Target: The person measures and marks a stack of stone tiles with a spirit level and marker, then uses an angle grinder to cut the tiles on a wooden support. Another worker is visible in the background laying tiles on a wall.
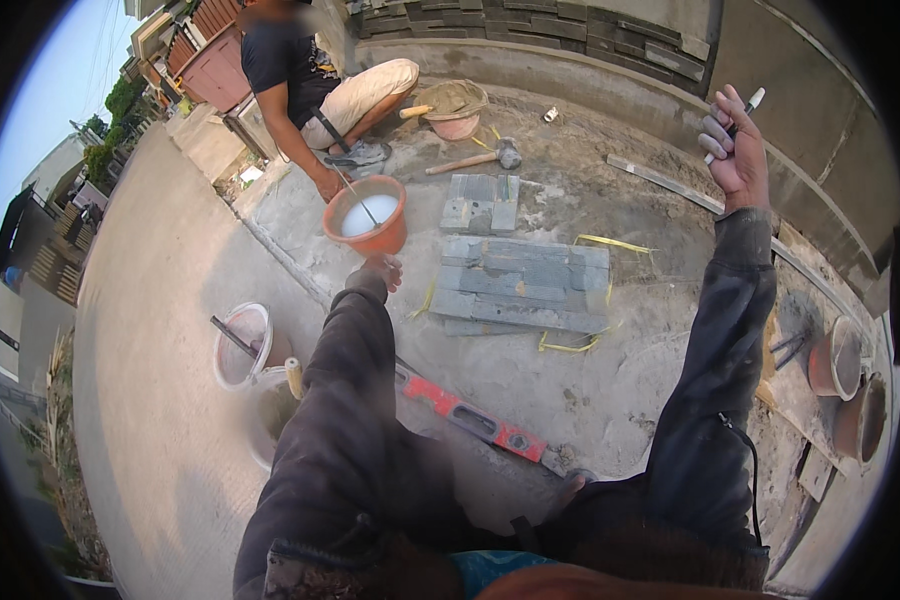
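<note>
My right hand (738,165) is raised at the upper right, its fingers closed around a marker pen (757,98) with white ends. My left hand (384,270) reaches forward just below an orange bucket (380,240) of whitish liquid. Its fingers look loosely apart, with nothing seen in them; whether it touches the bucket is unclear. A crouching co-worker's hand (332,185) is at the bucket's far rim, by a thin rod standing in the liquid. Grey stone strips (520,283) lie flat on the ground right of my left hand, with a smaller stack (480,203) beyond.
A red spirit level (470,416) lies in front of me. Two pale buckets (242,345) stand left of my arm. A hammer (475,160) and a mortar-filled bucket (454,108) are farther off. Yellow straps (610,241) lie around the stones; more buckets (836,358) stand right.
</note>
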`<action>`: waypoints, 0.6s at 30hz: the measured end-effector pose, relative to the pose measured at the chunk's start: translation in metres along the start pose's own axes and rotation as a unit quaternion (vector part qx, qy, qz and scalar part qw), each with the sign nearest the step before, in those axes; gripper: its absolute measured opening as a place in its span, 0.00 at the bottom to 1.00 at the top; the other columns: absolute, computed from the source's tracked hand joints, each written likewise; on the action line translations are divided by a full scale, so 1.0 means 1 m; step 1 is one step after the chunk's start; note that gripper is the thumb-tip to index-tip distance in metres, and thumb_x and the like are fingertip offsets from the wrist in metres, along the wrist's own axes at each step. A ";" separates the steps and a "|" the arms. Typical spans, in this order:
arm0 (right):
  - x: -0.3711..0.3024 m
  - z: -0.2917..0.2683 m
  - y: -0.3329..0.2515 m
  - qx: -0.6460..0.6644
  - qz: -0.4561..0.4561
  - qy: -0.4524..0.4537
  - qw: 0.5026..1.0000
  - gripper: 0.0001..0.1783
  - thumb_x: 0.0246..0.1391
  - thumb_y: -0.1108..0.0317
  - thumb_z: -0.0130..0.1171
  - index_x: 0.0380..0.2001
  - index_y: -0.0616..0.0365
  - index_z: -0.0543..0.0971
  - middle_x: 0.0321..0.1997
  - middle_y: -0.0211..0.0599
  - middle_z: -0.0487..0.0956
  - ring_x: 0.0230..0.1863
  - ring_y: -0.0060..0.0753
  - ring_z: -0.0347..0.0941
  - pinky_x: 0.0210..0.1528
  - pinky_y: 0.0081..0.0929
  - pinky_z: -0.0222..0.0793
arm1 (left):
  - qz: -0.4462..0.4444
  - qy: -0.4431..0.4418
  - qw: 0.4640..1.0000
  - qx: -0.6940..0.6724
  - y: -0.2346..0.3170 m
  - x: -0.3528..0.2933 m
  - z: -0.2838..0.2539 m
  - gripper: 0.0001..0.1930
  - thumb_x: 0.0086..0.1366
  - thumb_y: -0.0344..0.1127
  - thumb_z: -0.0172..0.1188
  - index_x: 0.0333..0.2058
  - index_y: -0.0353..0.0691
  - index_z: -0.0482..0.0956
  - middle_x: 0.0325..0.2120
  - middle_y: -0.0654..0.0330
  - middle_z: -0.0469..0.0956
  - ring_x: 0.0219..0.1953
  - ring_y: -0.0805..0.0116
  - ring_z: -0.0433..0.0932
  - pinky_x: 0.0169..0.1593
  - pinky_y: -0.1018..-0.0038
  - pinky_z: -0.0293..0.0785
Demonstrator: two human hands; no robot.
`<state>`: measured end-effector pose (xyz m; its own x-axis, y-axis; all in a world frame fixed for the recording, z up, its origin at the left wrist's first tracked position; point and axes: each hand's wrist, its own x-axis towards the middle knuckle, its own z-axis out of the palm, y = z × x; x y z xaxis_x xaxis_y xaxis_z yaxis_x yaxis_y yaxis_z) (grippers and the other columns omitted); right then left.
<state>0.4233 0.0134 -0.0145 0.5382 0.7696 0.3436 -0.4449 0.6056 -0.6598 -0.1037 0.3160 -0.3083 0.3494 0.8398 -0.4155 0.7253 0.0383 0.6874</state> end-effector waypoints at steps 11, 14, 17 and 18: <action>-0.001 -0.001 0.000 -0.010 0.002 0.004 1.000 0.36 0.58 0.76 0.58 0.66 0.46 0.55 0.26 0.24 0.65 0.16 0.13 0.55 0.15 0.14 0.48 | -0.021 0.006 0.997 -0.068 0.010 -0.002 0.003 0.13 0.62 0.25 0.55 0.46 0.28 0.75 0.33 0.52 0.80 0.30 0.60 0.82 0.30 0.67 0.82; -0.001 -0.001 -0.002 -0.006 0.004 0.009 1.000 0.37 0.58 0.76 0.58 0.66 0.45 0.55 0.26 0.25 0.65 0.16 0.14 0.55 0.15 0.15 0.49 | -0.002 0.013 0.999 -0.034 0.003 -0.006 0.009 0.14 0.62 0.24 0.55 0.46 0.28 0.75 0.33 0.51 0.80 0.30 0.60 0.82 0.30 0.66 0.82; -0.005 -0.002 -0.003 -0.011 0.004 0.009 1.000 0.36 0.58 0.76 0.58 0.66 0.46 0.56 0.26 0.25 0.65 0.16 0.14 0.56 0.15 0.14 0.49 | 0.009 0.012 1.000 -0.025 0.009 -0.007 0.012 0.14 0.61 0.24 0.55 0.46 0.27 0.75 0.33 0.51 0.80 0.30 0.60 0.82 0.30 0.66 0.83; -0.005 0.000 -0.004 -0.008 0.004 0.008 1.000 0.36 0.58 0.76 0.58 0.65 0.47 0.56 0.26 0.25 0.65 0.16 0.14 0.56 0.15 0.14 0.49 | 0.010 0.014 1.000 -0.025 0.008 -0.006 0.011 0.14 0.61 0.24 0.55 0.46 0.27 0.75 0.33 0.51 0.80 0.30 0.60 0.82 0.30 0.66 0.83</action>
<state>0.4219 0.0073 -0.0137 0.5457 0.7708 0.3286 -0.4374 0.5966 -0.6729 -0.0940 0.3052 -0.3064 0.3462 0.8556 -0.3848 0.6878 0.0474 0.7243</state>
